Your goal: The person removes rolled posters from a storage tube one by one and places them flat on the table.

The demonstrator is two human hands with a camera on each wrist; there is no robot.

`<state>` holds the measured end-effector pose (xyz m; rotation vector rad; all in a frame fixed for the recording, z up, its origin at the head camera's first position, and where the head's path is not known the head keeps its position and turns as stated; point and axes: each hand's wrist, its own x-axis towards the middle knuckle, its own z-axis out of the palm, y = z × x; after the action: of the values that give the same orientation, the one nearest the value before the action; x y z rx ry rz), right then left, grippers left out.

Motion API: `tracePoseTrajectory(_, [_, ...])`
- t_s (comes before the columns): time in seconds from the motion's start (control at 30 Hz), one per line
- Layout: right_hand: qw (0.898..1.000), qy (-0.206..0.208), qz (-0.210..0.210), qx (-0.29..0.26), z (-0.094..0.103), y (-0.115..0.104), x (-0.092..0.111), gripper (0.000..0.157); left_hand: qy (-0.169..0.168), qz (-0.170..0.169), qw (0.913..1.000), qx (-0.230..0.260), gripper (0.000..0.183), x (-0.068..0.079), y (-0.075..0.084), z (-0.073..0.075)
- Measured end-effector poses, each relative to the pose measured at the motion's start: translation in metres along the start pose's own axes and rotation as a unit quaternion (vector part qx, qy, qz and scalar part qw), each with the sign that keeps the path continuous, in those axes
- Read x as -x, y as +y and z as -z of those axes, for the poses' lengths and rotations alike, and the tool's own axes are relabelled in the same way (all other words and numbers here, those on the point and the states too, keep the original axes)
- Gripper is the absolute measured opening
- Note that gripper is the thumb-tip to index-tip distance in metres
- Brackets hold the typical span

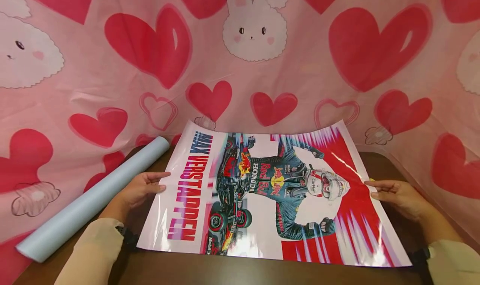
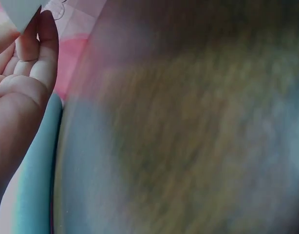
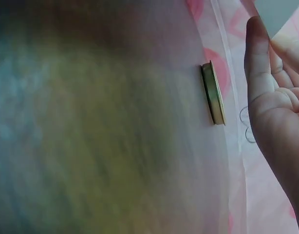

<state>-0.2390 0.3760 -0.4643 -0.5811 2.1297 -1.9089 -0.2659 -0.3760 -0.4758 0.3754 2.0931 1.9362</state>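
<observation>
A glossy poster [image 1: 262, 172] with a racing driver, a race car and large lettering is spread between both hands above a brown table [image 1: 285, 274]. My left hand [image 1: 140, 189] pinches its left edge between thumb and fingers. At the opposite edge, my right hand [image 1: 403, 197] grips it the same way. The far corners of the sheet curl upward. In the left wrist view, the left hand [image 2: 23, 92] holds a pale corner of the sheet. The right hand [image 3: 281, 97] does likewise in the right wrist view. Large parts of both wrist views are blurred.
A long light-blue roll [image 1: 93, 197] lies slanted along the table's left side, beside the left forearm. In the right wrist view, a thin round gold-green object [image 3: 214, 92], perhaps a tape roll, is near the right hand. A pink cloth [image 1: 240, 76] with hearts and rabbits hangs behind the table.
</observation>
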Motion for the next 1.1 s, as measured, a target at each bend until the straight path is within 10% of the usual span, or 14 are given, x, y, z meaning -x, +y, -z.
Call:
tracePoseTrajectory(0.3, [0.99,0.087,-0.017,0.112,-0.012,-0.008,0.003,0.036,0.081,0.01,0.9941,-0.072,0.043,0.004,0.003,-0.003])
tracePoseTrajectory(0.7, [0.992,0.065,-0.012,0.108,-0.015,-0.014,0.01,0.04,0.112,0.031,0.9788,-0.169,0.053,0.006,0.015,-0.012])
tracePoseTrajectory(1.1, [0.958,0.131,-0.066,0.246,-0.019,-0.025,0.009,0.023,0.105,0.057,0.9694,-0.214,0.048,0.001,0.015,-0.007])
